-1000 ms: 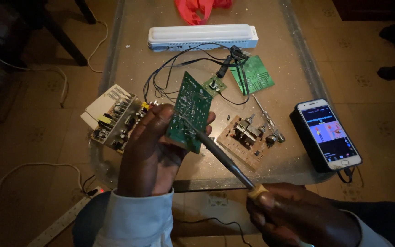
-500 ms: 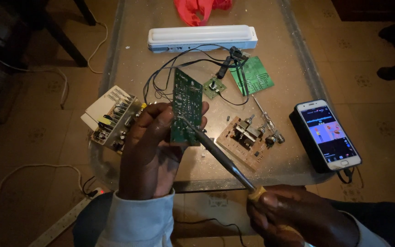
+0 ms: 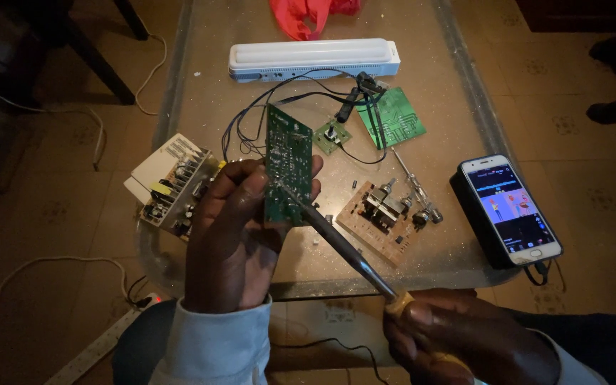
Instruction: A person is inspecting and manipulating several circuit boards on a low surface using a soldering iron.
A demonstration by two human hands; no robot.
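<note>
My left hand point(image 3: 233, 235) holds a green circuit board point(image 3: 288, 162) upright above the glass table point(image 3: 458, 107), thumb on its face. Thin dark wires run from the board's top toward the back of the table. My right hand point(image 3: 465, 339), at the bottom right, grips the yellow handle of a soldering iron point(image 3: 336, 239). The iron's dark shaft slants up to the left and its tip touches the board's lower middle.
On the table lie a white tube lamp point(image 3: 315, 58), a second green board point(image 3: 397, 117), a small green board with a knob point(image 3: 333, 135), a brown board with parts point(image 3: 383, 221), a power board on a white case point(image 3: 172, 185), a lit phone point(image 3: 511, 210) and red plastic point(image 3: 308, 14). A power strip point(image 3: 101, 342) lies on the floor.
My left hand has turned the green board from tilted to more upright and edge-on. The soldering iron tip stays on the board, and my right hand has barely moved.
</note>
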